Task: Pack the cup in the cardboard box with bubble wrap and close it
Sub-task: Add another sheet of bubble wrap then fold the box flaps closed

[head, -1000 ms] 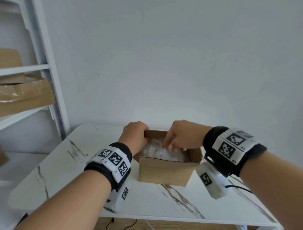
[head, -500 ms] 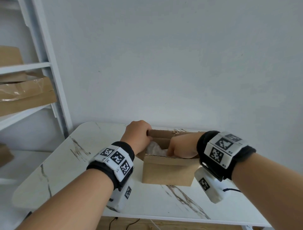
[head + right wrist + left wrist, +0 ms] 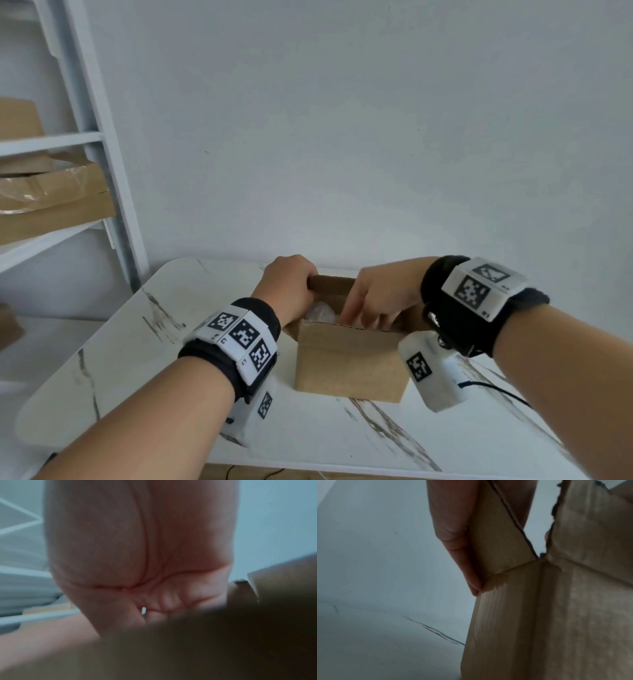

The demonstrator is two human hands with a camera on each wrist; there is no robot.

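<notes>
Left hand (image 3: 287,286) curled on cardboard box (image 3: 349,363) far-left flap, steadying; right hand (image 3: 380,297) fingers reach inside, grasp indeterminate, likely seating bubble wrap (image 3: 318,312).

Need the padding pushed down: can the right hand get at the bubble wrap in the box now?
Probably yes: the right hand is already inside the open cardboard box, and the left hand holds a flap back from the bubble wrap.
</notes>
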